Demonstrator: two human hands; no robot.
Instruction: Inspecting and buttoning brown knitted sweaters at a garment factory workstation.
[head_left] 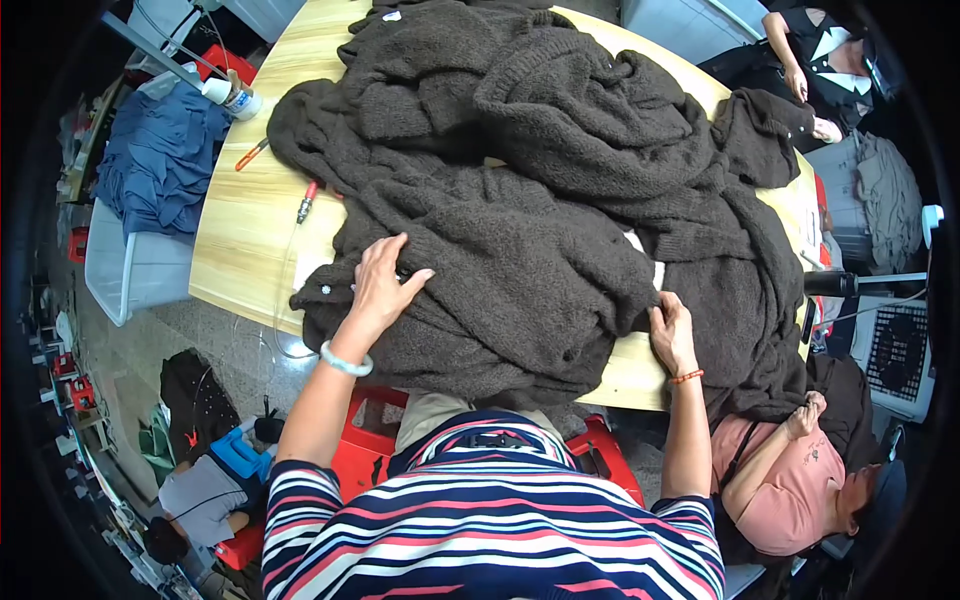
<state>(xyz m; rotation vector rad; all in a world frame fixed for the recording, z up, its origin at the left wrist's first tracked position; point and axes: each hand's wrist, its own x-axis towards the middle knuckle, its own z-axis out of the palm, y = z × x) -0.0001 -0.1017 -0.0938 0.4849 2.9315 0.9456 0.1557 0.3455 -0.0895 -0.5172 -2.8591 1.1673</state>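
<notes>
A dark brown knitted garment [520, 270] lies spread on the table in front of me, with folds and a small pale round piece at its left corner. My left hand [380, 292] rests on its left part, thumb and fingers spread apart. At the garment's right edge, my right hand [674, 335] is closed, with the edge between thumb and fingers. More dark brown knitwear [590, 110] is heaped behind it, and another brown piece [715, 310] lies just right of my right hand. White bits show between the pieces.
On the wooden table [235, 240], a red-tipped tool with a thin cord [305, 203], an orange slim tool [252, 155] and a white bottle [240, 103] lie or stand at left. A bin [110, 265] holds blue cloth [160, 160]. Co-workers sit at right, one in a pink top [780, 480].
</notes>
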